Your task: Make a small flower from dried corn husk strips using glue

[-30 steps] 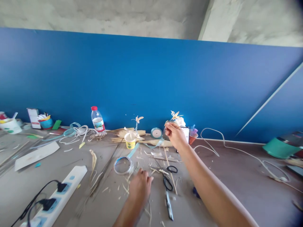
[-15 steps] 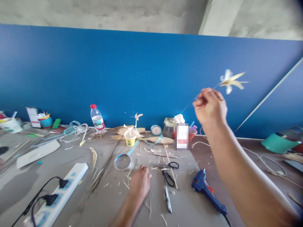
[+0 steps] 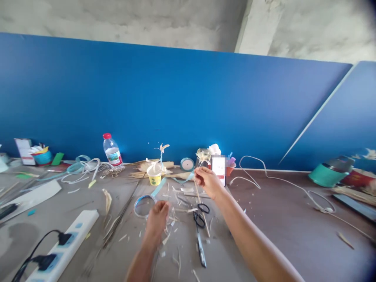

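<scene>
My right hand (image 3: 208,181) pinches the thin stem of a pale husk flower (image 3: 203,156), whose petals stand just above my fingers in front of a jar. My left hand (image 3: 158,216) is curled low over the table, beside a clear ring of tape (image 3: 143,206); whatever its fingers hold, if anything, is hidden. Black-handled scissors (image 3: 199,219) lie between my two arms, with a cutter knife (image 3: 201,250) below them. Beyond my left hand a yellow and white cup (image 3: 154,174) holds pale husk pieces, and another small flower (image 3: 162,149) rises by it.
A white power strip (image 3: 69,243) with black plugs lies at the left. Farther back stand a red-capped bottle (image 3: 112,150), a ribbon spool (image 3: 187,164) and a phone (image 3: 217,170). A white cable (image 3: 282,179) and a green container (image 3: 330,172) are at the right. Husk scraps litter the table.
My right hand has come down and left with the flower, from high against the blue panel to above the table. The right forearm now covers the place of the blue glue gun.
</scene>
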`<action>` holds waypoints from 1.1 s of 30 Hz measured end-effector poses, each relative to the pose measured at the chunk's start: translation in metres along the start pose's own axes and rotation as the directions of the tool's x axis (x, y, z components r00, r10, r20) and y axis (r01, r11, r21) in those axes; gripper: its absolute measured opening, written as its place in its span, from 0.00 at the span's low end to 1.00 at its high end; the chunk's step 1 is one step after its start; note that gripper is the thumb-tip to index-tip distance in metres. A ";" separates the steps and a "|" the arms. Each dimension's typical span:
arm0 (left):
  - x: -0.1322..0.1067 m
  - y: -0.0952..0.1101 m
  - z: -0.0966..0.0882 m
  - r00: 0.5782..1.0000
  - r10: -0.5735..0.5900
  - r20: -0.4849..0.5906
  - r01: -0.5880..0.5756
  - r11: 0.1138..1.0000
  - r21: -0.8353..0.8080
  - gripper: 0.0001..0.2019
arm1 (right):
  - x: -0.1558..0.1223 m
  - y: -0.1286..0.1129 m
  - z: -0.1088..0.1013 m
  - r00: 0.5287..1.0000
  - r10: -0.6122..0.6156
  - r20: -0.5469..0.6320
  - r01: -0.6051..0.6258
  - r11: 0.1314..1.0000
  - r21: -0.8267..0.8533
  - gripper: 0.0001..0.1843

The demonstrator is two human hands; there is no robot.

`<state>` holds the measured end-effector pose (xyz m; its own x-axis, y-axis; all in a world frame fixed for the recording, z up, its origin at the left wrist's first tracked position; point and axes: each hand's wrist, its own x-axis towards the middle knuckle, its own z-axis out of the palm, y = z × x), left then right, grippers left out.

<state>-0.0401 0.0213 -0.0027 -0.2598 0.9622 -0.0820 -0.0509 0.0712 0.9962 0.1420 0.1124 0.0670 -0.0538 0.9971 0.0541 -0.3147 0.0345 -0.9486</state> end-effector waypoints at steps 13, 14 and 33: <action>-0.010 0.007 0.009 0.945 -0.124 0.302 0.265 0.831 -0.489 0.21 | 0.059 0.059 0.030 0.945 0.327 -0.003 -0.293 0.842 -0.454 0.16; -0.010 0.007 0.008 0.942 -0.133 0.309 0.278 0.826 -0.491 0.21 | 0.062 0.060 0.033 0.941 0.339 0.000 -0.300 0.830 -0.470 0.16; -0.022 0.013 0.021 0.935 -0.102 0.339 0.262 0.842 -0.471 0.24 | -0.062 0.038 0.027 0.985 0.159 0.073 -0.134 0.954 -0.268 0.20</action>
<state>-0.0151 0.0067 0.0125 0.0886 0.9818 -0.1680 -0.5656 0.1884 0.8029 0.1072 0.0503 0.0357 -0.1717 0.9823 -0.0746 -0.0395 -0.0825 -0.9958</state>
